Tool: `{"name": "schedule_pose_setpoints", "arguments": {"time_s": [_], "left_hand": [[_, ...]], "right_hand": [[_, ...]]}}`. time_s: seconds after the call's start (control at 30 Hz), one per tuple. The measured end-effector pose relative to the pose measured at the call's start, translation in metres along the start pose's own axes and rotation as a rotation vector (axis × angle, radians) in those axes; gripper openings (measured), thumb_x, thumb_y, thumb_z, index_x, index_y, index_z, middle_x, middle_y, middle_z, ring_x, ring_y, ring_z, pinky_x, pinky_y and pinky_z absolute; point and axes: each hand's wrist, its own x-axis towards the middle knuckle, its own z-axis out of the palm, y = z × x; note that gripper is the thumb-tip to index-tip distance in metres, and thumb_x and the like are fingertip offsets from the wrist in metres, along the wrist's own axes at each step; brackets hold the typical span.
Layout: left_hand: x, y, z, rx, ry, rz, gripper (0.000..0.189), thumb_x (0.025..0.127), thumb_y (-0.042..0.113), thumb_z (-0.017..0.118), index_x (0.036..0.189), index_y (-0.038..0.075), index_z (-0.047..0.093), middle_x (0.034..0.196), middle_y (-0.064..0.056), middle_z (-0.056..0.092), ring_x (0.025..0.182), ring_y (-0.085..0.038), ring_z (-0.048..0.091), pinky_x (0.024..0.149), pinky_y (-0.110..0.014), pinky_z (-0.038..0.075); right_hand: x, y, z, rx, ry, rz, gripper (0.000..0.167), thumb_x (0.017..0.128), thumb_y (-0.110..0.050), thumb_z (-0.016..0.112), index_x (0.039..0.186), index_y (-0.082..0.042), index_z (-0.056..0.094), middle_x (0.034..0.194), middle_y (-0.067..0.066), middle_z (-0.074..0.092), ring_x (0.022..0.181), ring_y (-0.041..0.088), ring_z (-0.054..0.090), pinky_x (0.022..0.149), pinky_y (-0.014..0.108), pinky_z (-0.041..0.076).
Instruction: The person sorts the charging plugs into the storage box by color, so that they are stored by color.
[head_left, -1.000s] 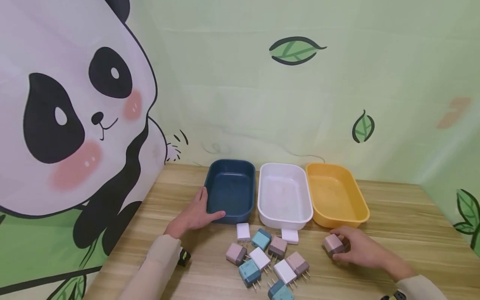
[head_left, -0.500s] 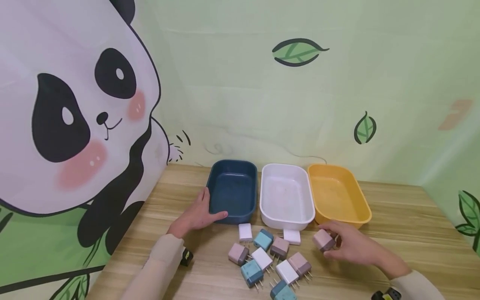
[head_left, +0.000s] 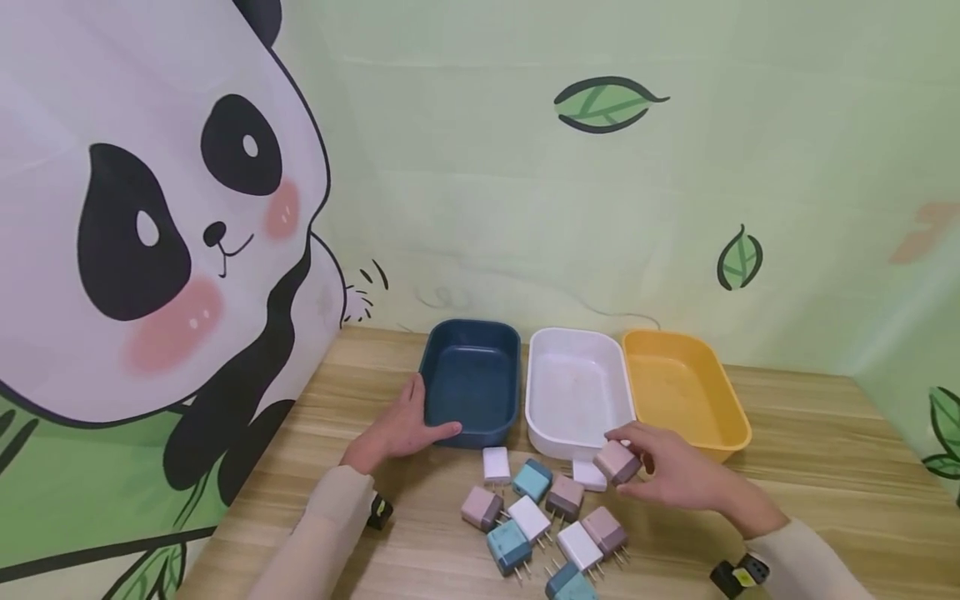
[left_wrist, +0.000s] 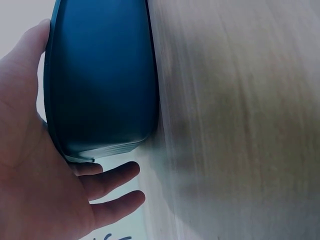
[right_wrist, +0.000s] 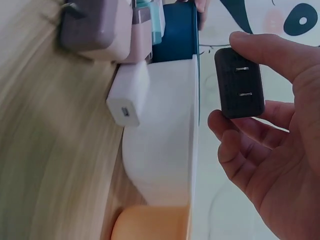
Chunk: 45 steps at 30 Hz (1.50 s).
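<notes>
Your right hand pinches a pink charger between thumb and fingers, raised off the table near the white tray's front right corner. The charger is a block with rounded edges: its pink body shows from above, and the right wrist view shows its dark end face with two flat metal prongs. Your left hand lies spread, touching the blue tray's front left corner. Pink, white and teal chargers lie in front.
</notes>
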Motion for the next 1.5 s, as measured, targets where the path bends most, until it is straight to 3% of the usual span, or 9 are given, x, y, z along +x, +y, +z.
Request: {"name": "schedule_pose_setpoints", "arguments": {"time_s": [0.43, 0.67, 1.2, 1.5], "left_hand": [[0.001, 0.002, -0.002, -0.013, -0.013, -0.005, 0.115, 0.080, 0.062, 0.062, 0.149, -0.002, -0.002, 0.156, -0.021, -0.001, 0.139, -0.038, 0.017, 0.107, -0.053, 0.027], [-0.001, 0.001, -0.003, -0.002, -0.017, -0.005, 0.115, 0.080, 0.062, 0.062, 0.149, -0.003, -0.002, 0.155, -0.022, 0.000, 0.140, -0.038, 0.016, 0.107, -0.052, 0.026], [0.001, 0.000, -0.003, -0.006, -0.029, -0.020, 0.117, 0.077, 0.066, 0.062, 0.150, -0.001, -0.002, 0.156, -0.021, 0.002, 0.139, -0.038, 0.018, 0.107, -0.053, 0.026], [0.001, 0.002, -0.003, -0.004, -0.035, -0.024, 0.116, 0.079, 0.064, 0.062, 0.150, -0.001, -0.002, 0.155, -0.022, 0.001, 0.139, -0.038, 0.017, 0.107, -0.053, 0.026]], "right_hand": [[0.029, -0.011, -0.001, 0.006, 0.012, -0.021, 0.059, 0.077, -0.023, 0.079, 0.128, -0.006, 0.054, 0.106, -0.006, 0.055, 0.080, 0.009, 0.050, 0.064, 0.029, 0.051], [0.044, -0.019, -0.001, -0.029, 0.003, -0.021, 0.060, 0.077, -0.028, 0.079, 0.128, -0.007, 0.054, 0.105, -0.009, 0.056, 0.082, 0.009, 0.051, 0.066, 0.025, 0.049], [0.078, -0.036, 0.010, -0.094, -0.018, -0.025, 0.059, 0.078, -0.026, 0.078, 0.128, -0.005, 0.054, 0.107, -0.002, 0.058, 0.086, 0.011, 0.051, 0.073, 0.026, 0.050], [0.095, -0.043, 0.013, -0.078, -0.019, -0.011, 0.062, 0.079, -0.026, 0.077, 0.130, -0.003, 0.052, 0.109, 0.000, 0.057, 0.088, 0.012, 0.052, 0.074, 0.026, 0.049]]}}
